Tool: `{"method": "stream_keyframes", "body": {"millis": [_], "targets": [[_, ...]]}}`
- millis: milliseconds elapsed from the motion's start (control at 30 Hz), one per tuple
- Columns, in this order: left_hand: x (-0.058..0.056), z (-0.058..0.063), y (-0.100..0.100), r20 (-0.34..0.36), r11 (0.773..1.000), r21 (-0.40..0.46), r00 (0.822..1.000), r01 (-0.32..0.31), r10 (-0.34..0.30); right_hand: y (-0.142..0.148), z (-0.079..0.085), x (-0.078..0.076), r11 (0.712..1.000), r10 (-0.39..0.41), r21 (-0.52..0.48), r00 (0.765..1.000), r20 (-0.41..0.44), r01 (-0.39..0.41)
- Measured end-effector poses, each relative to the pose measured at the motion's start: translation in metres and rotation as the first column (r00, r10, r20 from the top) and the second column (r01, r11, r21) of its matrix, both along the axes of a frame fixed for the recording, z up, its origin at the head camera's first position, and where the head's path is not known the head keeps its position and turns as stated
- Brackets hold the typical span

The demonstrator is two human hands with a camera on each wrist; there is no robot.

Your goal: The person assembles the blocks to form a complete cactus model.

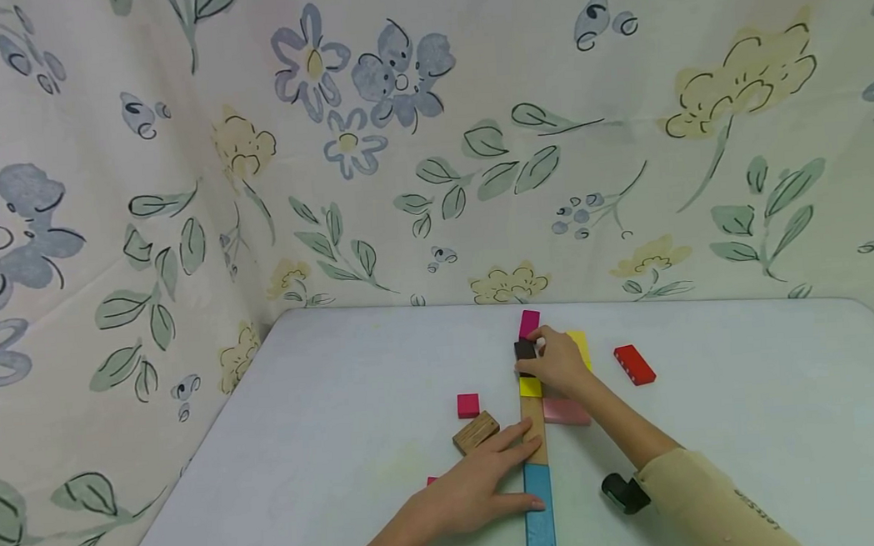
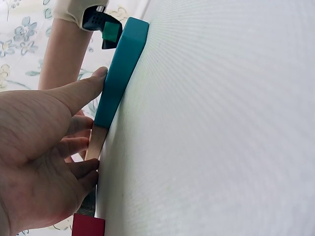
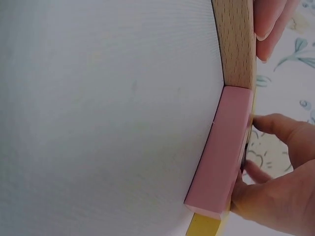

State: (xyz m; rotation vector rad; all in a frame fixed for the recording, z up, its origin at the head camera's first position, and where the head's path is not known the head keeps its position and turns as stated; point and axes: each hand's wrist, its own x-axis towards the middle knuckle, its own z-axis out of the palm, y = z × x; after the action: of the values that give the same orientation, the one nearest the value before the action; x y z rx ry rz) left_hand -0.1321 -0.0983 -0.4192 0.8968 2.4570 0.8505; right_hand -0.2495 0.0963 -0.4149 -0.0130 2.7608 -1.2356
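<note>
A plain black block (image 1: 524, 350) is lying on the tabletop (image 1: 338, 379), in line beyond yellow (image 1: 531, 387), wooden (image 1: 531, 409) and blue (image 1: 541, 534) blocks. The right hand (image 1: 563, 364) is pinching it; the left hand (image 1: 480, 487) is resting spread fingers on the wooden and blue blocks. The right wrist view is revealing wood grain that the head view is blurring. The row's long axis is pointing away from the person.

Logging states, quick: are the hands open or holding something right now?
Left hand: open, touching the tan block and blue block.
Right hand: closed, pinching the black block.
</note>
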Motion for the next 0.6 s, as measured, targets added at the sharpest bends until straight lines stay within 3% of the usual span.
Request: {"method": "stream_keyframes", "body": {"millis": [600], "targets": [[0.0003, -0.0006, 0.0002, -0.016, 1.000, -0.003, 1.000, 0.006, -0.006, -0.0011, 0.0015, 0.0016, 1.000, -0.012, 0.011, 1.000, 0.011, 0.012]]}}
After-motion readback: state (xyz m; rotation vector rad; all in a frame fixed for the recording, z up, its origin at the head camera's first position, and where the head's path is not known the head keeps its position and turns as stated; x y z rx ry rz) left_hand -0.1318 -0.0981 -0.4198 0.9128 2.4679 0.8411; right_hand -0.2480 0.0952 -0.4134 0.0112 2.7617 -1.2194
